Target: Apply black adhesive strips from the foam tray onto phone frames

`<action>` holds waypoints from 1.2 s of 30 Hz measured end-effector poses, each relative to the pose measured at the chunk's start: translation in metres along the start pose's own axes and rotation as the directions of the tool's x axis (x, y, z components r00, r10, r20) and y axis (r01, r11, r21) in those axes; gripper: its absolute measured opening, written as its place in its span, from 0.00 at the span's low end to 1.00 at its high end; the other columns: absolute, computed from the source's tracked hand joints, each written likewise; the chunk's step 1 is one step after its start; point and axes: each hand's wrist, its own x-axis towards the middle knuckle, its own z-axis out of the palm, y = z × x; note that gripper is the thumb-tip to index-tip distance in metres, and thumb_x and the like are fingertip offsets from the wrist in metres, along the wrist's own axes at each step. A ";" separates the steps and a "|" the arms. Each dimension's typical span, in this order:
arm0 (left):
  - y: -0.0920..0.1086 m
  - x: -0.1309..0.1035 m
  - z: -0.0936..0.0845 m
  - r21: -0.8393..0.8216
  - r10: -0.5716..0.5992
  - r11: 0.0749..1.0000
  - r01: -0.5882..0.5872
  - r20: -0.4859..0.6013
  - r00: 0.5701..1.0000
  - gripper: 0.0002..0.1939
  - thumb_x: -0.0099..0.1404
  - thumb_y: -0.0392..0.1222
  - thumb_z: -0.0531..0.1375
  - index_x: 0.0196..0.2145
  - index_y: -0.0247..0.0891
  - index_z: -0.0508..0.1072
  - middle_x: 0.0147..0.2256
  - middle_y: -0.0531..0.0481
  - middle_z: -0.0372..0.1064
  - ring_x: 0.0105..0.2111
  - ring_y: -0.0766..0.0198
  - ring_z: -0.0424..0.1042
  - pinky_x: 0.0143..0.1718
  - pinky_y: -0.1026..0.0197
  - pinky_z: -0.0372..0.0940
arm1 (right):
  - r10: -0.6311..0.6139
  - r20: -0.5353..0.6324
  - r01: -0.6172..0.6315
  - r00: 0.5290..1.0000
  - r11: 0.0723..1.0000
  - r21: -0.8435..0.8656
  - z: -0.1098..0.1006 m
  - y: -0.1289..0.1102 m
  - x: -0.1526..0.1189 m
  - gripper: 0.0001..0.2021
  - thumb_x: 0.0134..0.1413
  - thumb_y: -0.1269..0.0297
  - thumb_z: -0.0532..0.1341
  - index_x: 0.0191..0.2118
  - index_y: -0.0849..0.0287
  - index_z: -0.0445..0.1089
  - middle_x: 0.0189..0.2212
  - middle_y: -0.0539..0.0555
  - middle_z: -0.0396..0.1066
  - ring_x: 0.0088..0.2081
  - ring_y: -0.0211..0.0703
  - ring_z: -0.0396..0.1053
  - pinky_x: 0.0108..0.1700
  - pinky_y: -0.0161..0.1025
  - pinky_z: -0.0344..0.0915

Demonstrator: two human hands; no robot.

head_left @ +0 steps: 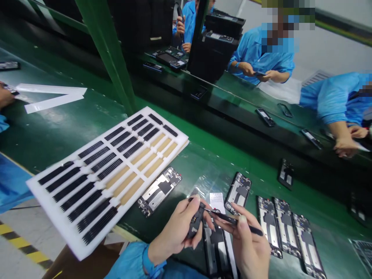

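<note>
My left hand (pixel 171 228) pinches a small black plastic phone part (pixel 194 223) between thumb and fingers. Black tweezers (pixel 226 217) lie in the grip of my right hand (pixel 252 244), their tip reaching the top of that part. Beneath both hands is an opened phone body (pixel 214 248), partly hidden by them. A white sheet with rows of small marks (pixel 216 199) sticks out behind my fingers. Just beyond my right fingers rests another opened phone body (pixel 240 190), with a clear plastic film (pixel 202 186) to its left.
A white foam tray (pixel 181 136) of black and tan strips stands at left, beside a phone body (pixel 161 190). Several more phone bodies (pixel 286 224) lie at right on the green bench (pixel 209 162). Co-workers in blue sit across a green post (pixel 101 46); another person's hand (pixel 6 95) shows far left.
</note>
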 end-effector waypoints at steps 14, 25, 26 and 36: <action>-0.006 -0.012 0.008 0.029 -0.016 0.999 0.016 0.001 1.000 0.29 0.68 0.63 0.54 0.44 0.31 0.71 0.26 0.45 0.76 0.09 0.73 0.58 0.07 0.71 0.41 | 0.094 0.041 -0.099 0.995 0.984 0.150 -0.007 -0.006 -0.011 0.16 0.59 0.51 0.65 0.41 0.60 0.76 0.42 0.63 0.79 0.35 0.56 0.81 0.40 0.51 0.79; -0.004 -0.014 0.014 0.090 -0.028 0.996 0.026 0.026 0.999 0.29 0.68 0.63 0.53 0.45 0.30 0.72 0.26 0.44 0.77 0.09 0.74 0.57 0.08 0.70 0.40 | 0.042 0.057 -0.044 0.997 0.998 0.041 -0.017 -0.007 -0.012 0.17 0.60 0.48 0.63 0.37 0.58 0.76 0.36 0.59 0.79 0.30 0.52 0.80 0.35 0.46 0.78; -0.004 -0.015 0.015 0.097 -0.026 0.995 0.024 0.022 0.999 0.29 0.69 0.63 0.52 0.45 0.30 0.72 0.26 0.44 0.77 0.09 0.74 0.57 0.08 0.70 0.40 | 0.033 0.046 -0.033 0.998 0.999 0.016 -0.018 -0.009 -0.013 0.16 0.60 0.48 0.63 0.37 0.58 0.76 0.37 0.59 0.79 0.30 0.51 0.79 0.34 0.45 0.78; -0.010 -0.019 0.008 0.073 0.008 0.997 -0.017 0.120 0.993 0.19 0.64 0.47 0.59 0.48 0.32 0.70 0.29 0.44 0.78 0.11 0.74 0.61 0.09 0.71 0.40 | -0.339 0.071 0.345 0.938 0.895 -0.283 -0.022 -0.024 -0.018 0.13 0.66 0.58 0.59 0.33 0.57 0.78 0.31 0.55 0.78 0.34 0.46 0.77 0.35 0.36 0.76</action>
